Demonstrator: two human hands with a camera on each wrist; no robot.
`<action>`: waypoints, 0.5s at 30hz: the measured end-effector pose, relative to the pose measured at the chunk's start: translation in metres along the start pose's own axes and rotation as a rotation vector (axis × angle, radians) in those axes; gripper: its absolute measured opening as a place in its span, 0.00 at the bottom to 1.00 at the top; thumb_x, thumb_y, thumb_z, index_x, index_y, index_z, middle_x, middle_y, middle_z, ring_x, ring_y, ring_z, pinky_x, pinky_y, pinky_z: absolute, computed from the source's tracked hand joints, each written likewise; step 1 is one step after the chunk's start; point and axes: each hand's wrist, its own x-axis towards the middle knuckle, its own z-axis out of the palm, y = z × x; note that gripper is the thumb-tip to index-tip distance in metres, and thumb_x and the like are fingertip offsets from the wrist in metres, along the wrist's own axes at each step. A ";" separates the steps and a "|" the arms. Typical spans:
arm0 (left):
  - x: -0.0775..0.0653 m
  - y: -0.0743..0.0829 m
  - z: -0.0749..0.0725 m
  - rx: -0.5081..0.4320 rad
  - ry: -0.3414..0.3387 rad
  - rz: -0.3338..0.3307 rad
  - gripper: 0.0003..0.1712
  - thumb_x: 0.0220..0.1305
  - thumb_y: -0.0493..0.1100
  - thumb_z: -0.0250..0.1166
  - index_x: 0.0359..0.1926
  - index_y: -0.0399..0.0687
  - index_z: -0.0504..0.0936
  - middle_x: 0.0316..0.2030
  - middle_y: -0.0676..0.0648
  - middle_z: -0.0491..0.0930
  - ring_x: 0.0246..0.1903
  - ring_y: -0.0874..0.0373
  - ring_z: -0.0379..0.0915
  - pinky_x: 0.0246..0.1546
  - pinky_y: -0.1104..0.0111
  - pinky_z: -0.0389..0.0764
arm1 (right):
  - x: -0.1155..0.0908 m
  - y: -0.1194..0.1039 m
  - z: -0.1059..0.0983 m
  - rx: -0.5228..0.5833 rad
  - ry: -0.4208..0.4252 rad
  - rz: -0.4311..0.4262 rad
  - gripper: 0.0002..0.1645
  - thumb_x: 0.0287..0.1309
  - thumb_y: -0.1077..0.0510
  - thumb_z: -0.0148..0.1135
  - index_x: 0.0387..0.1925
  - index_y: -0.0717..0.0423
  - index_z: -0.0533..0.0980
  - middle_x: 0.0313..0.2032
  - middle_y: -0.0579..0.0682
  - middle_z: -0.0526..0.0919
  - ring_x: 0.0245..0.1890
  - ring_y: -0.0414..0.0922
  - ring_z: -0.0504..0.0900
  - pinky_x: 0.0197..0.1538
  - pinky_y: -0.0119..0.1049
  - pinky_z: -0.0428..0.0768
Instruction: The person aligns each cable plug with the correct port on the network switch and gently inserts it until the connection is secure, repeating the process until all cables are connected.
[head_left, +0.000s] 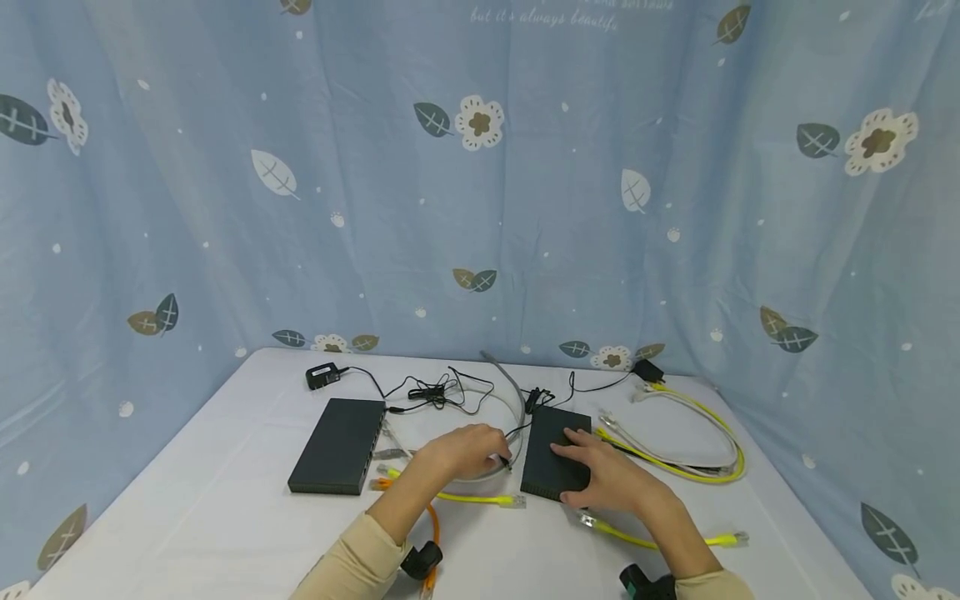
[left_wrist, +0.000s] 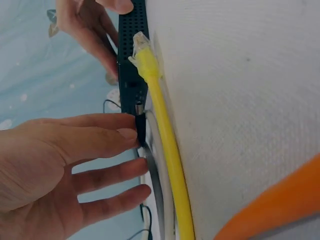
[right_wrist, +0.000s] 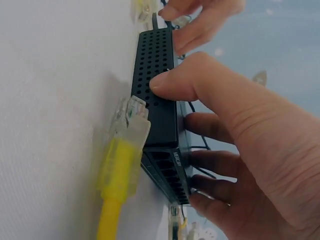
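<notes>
The left hand [head_left: 467, 450] pinches a black plug [left_wrist: 140, 126] between thumb and forefinger, its metal tip bare and pointing away from the fingers towards the black box [head_left: 547, 442]. That box lies on the desk [head_left: 210, 508] under the right hand [head_left: 613, 477], which grips it with the thumb on the perforated side and the fingers over the top. To guide the plug well, I would keep the pinch behind the metal tip, line it up straight with the box's near end, and let the right hand brace against any push. A grey cable [head_left: 519, 398] arcs past the left hand, and a yellow cable [head_left: 476, 499] runs just nearer the body; both crowd the approach and could snag. An orange cable [head_left: 435, 529] passes beneath the left forearm, a second box [head_left: 337, 446] sits left of that hand, and coiled cables [head_left: 738, 462] lie right of the right hand.
</notes>
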 end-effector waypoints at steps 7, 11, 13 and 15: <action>0.003 0.000 0.003 0.012 0.027 0.002 0.18 0.62 0.33 0.65 0.52 0.51 0.86 0.50 0.53 0.85 0.51 0.62 0.81 0.49 0.74 0.80 | 0.000 0.005 0.000 -0.020 0.008 -0.029 0.43 0.48 0.43 0.73 0.66 0.50 0.72 0.72 0.62 0.62 0.71 0.66 0.60 0.64 0.65 0.67; 0.002 0.003 0.001 0.015 0.042 -0.004 0.19 0.62 0.31 0.66 0.53 0.50 0.86 0.49 0.52 0.85 0.51 0.60 0.81 0.49 0.74 0.81 | 0.000 0.009 0.001 -0.014 0.001 -0.031 0.42 0.48 0.45 0.73 0.66 0.48 0.73 0.72 0.60 0.62 0.72 0.65 0.59 0.64 0.65 0.67; 0.002 0.003 0.000 0.016 0.047 -0.002 0.20 0.61 0.30 0.66 0.52 0.49 0.86 0.47 0.51 0.86 0.48 0.61 0.82 0.45 0.75 0.81 | 0.001 0.010 0.001 -0.004 -0.004 -0.040 0.42 0.47 0.46 0.73 0.66 0.49 0.73 0.72 0.60 0.62 0.73 0.65 0.58 0.64 0.66 0.67; 0.001 0.004 0.000 0.019 0.046 -0.002 0.20 0.60 0.30 0.66 0.52 0.49 0.86 0.46 0.51 0.86 0.44 0.63 0.82 0.42 0.76 0.81 | 0.001 0.011 0.001 0.000 -0.007 -0.050 0.41 0.47 0.47 0.73 0.65 0.49 0.73 0.72 0.60 0.63 0.73 0.65 0.58 0.64 0.67 0.67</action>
